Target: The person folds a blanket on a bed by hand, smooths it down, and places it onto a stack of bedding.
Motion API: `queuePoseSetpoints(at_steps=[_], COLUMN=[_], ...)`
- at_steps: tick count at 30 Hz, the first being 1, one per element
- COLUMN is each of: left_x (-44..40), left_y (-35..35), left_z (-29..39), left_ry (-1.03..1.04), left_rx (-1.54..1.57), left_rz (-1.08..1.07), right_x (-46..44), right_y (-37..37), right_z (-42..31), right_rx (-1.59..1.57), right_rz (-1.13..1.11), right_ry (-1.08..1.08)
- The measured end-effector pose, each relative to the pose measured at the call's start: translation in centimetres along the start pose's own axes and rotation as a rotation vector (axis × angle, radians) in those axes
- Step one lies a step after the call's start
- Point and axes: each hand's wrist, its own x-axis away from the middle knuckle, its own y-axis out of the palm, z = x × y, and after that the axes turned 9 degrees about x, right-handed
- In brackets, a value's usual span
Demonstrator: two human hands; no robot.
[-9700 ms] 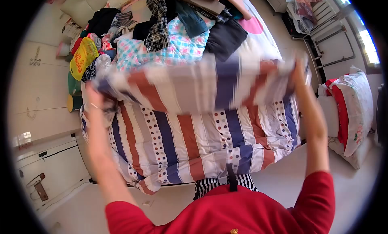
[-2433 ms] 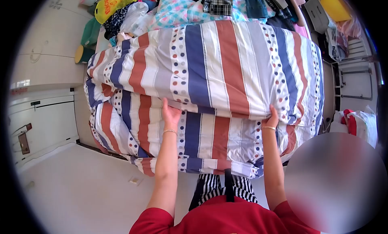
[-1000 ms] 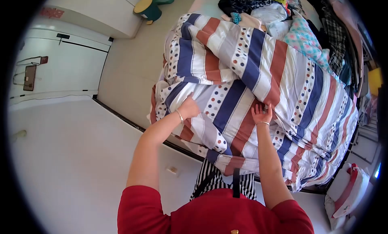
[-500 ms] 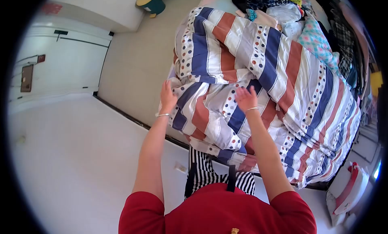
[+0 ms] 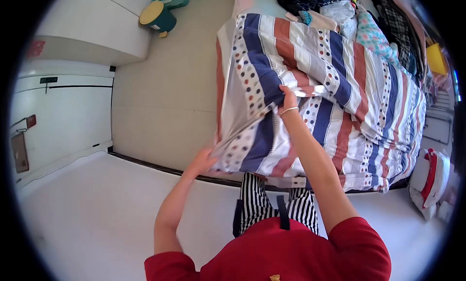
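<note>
A striped quilt in white, blue and rust, with dotted bands, lies rumpled over the bed. At its near left corner, my left hand is closed on the edge and pulls the fabric taut. My right hand is closed on a fold of the quilt's upper layer, right of the left hand and farther from my body. Between the two hands the cloth stretches in slanting creases. The fingertips of my right hand are partly hidden in the fabric.
Piled clothes and a checked pastel quilt lie on the bed's far side. A green bin with a yellow lid stands on the floor at the upper left. White cabinets line the left. Folded bedding sits at the right.
My left hand has moved nearer to my body and gripped the quilt's corner, which is now drawn out flatter. My right hand, open before, has closed on a fold. The view has shifted slightly.
</note>
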Motion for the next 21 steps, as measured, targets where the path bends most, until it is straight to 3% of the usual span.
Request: queuePoseSetpoints(at_steps=[1, 2, 4, 6, 9, 11, 12, 13, 15, 16, 18, 19, 21], left_x=[4.0, 6.7, 10.0, 9.7, 7.4, 4.7, 2.9, 1.1, -2.5, -4.5, -9.4, -11.8, -15.6], left_y=[-1.3, -2.4, -3.4, -3.9, -4.7, -1.9, 0.0, 2.2, 7.1, 9.3, 12.5, 13.3, 13.0], left_z=[1.7, 0.4, -2.2, -6.9, -17.6, -12.7, -8.7, -5.0, -0.2, 1.4, 1.1, 0.4, -1.2], left_ry=[-0.131, -0.159, -0.194, -0.306, -0.445, -0.109, -0.076, -0.038, -0.399, -0.512, -0.53, -0.524, -0.483], left_rx=[0.182, 0.1, 0.021, -0.276, -0.297, -0.728, -0.365, -0.006, 0.842, 1.1, 1.433, 1.564, 1.803], left_rz=[0.044, 0.116, 0.192, 0.431, 0.592, 0.937, 0.847, 0.738, 0.3, 0.185, 0.182, 0.312, 0.491], right_x=[3.4, 7.0, 7.7, 6.0, 3.0, 3.4, 3.5, 3.7, 3.7, 3.4, 1.9, 0.9, 1.1], right_y=[1.9, 3.8, 3.0, 0.6, -2.7, -3.2, -3.4, -4.1, -6.9, -8.6, -13.2, -16.2, -20.4], right_z=[-0.8, -0.4, 5.4, 11.6, 16.9, 15.3, 14.1, 13.2, 10.9, 9.2, 5.6, 3.7, -2.5], right_rx=[-0.04, -0.078, -0.117, -0.151, -0.16, -0.155, -0.153, -0.155, -0.243, -0.327, -0.499, -0.639, -0.51], right_rz=[0.032, 0.059, -0.007, 0.079, 0.276, 0.159, 0.036, 0.057, 0.084, 0.104, 0.066, 0.081, 0.08], right_ry=[0.093, 0.185, 0.166, 0.346, 0.547, 0.533, 0.505, 0.453, 0.348, 0.248, -0.011, -0.057, -0.196])
